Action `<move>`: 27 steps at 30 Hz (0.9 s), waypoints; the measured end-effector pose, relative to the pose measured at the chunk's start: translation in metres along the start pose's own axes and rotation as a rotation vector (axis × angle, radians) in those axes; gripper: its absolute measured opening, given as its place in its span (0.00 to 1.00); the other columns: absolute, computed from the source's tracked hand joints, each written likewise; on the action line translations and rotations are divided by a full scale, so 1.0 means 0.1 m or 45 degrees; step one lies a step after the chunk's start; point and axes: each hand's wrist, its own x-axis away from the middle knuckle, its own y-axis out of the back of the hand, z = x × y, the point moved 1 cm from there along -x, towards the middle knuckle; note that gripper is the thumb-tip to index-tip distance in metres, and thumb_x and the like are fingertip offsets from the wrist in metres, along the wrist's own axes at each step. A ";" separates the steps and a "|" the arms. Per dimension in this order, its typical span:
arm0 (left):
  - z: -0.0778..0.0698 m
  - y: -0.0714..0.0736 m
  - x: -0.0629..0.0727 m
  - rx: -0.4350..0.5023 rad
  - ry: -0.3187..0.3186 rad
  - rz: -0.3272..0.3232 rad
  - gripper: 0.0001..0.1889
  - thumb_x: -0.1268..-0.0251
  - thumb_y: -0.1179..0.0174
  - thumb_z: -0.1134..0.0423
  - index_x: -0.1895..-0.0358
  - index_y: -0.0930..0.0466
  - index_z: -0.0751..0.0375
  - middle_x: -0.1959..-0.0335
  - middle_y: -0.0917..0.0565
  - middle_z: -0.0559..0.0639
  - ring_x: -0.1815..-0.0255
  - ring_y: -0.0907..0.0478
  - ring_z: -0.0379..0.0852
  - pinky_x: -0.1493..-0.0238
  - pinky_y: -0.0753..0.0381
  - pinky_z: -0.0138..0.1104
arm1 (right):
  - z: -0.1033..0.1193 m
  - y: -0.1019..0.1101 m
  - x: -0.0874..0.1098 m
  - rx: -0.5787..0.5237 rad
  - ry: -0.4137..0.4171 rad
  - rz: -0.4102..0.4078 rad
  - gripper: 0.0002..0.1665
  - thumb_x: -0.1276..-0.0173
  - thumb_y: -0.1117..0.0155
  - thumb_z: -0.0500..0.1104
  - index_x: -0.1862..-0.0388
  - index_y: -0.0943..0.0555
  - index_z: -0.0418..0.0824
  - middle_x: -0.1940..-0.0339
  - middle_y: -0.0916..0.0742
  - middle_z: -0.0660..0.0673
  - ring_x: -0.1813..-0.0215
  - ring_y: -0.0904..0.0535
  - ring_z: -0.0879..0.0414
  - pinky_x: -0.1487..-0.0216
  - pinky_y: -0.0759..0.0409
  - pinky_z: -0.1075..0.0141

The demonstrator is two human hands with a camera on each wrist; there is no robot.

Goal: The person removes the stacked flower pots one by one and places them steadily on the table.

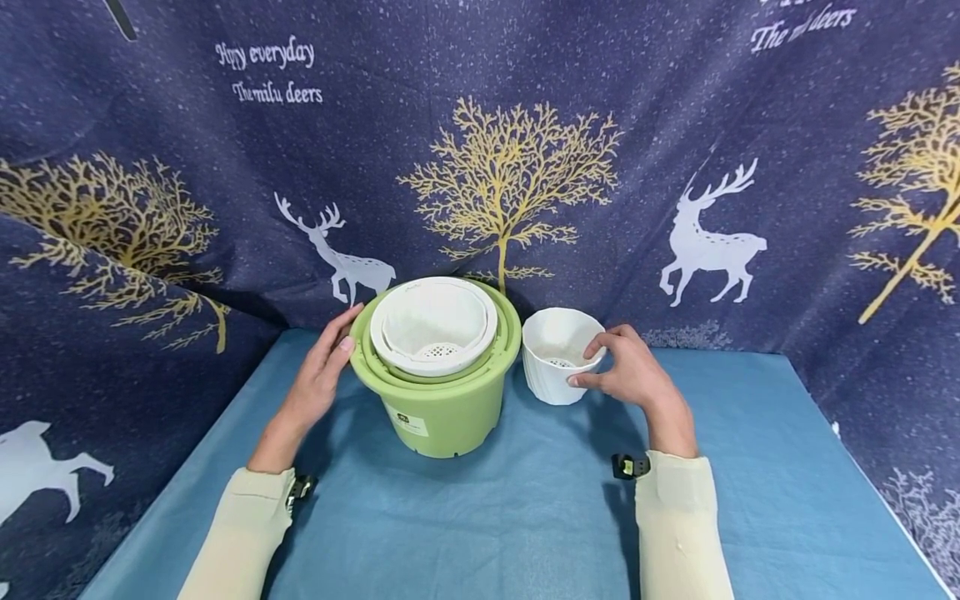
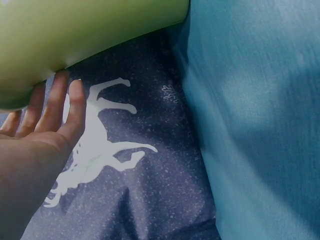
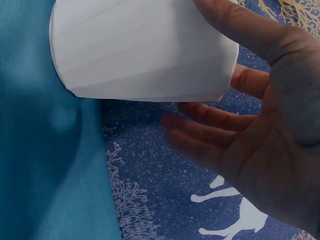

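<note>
**Clerk:** In the head view, how far along was the work?

**Inspector:** Partly complete, in my judgement. Nested white flowerpots [image 1: 435, 318] sat inside the large green flowerpot [image 1: 457, 408], which stood upright on the blue tabletop [image 1: 465, 533]. One fluted white flowerpot [image 1: 551, 382] was outside that nest, just beside it on the right; I assessed it as the piece left over.

**Clerk:** And the pose of the hands?

**Inspector:** Both forearms extended forward from the lower edge. The left hand [image 1: 322, 367] lay against the green rim's left side. The right hand [image 1: 630, 371] angled inward at the wrist, pinching the fluted pot's rim, thumb outside and a finger inside.

**Clerk:** What did the left wrist view confirm?

**Inspector:** Fingers [image 2: 56, 97] spread and nearly straight, with tips touching the green wall. They were not clenched, and no grasp was noted.

**Clerk:** The right wrist view?

**Inspector:** The thumb overlapped the fluted pot's wall, consistent with the pinch. The lower fingers were loosely extended beside the pot. Whether its base bore on the tabletop could not be determined.
</note>
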 end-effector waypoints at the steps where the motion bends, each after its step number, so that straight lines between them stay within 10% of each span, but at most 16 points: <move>1: 0.00 0.00 0.00 0.000 0.000 0.000 0.27 0.09 0.61 0.63 0.16 0.44 0.66 0.20 0.35 0.67 0.27 0.29 0.36 0.36 0.26 0.24 | 0.00 0.01 0.00 0.001 0.002 0.002 0.26 0.43 0.13 0.53 0.56 0.14 0.38 0.43 0.23 0.31 0.42 0.26 0.36 0.41 0.26 0.40; 27: 0.00 0.00 0.00 0.004 0.007 -0.003 0.27 0.09 0.61 0.63 0.15 0.44 0.65 0.20 0.36 0.67 0.26 0.30 0.36 0.35 0.26 0.24 | 0.26 0.21 0.10 0.034 0.066 -0.094 0.35 0.34 0.19 0.51 0.35 0.18 0.34 0.32 0.27 0.30 0.32 0.30 0.34 0.33 0.29 0.36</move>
